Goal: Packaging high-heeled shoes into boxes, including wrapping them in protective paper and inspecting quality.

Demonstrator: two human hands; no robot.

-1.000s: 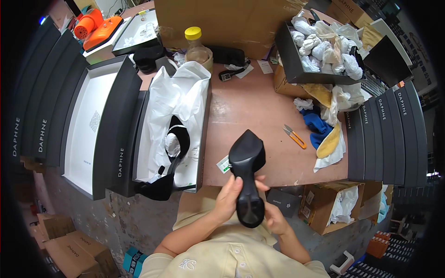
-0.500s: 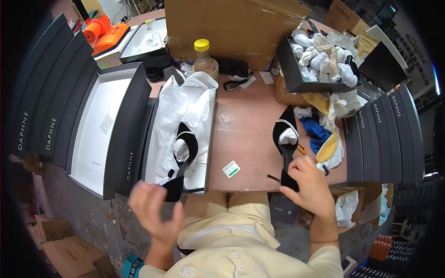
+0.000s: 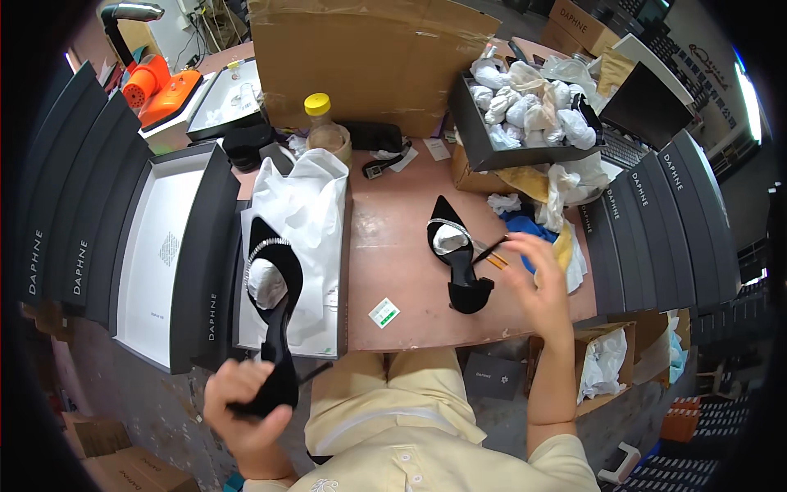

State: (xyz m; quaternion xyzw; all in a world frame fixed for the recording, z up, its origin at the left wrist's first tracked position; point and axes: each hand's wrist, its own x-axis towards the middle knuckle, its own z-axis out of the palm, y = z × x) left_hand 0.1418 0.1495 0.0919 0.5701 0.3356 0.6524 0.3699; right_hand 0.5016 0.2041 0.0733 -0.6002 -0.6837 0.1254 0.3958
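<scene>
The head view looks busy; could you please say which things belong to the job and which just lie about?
Seemingly in use:
black shoe, left hand holding its heel end
second black shoe on the table, right hand at its strap
box with white tissue

Apparently lying about:
orange-handled snips
yellow-lidded bottle
blue cloth

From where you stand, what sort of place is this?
Probably a shoe-packing workspace: there are black heeled shoes, white tissue in an open box, and rows of dark boxes.
</scene>
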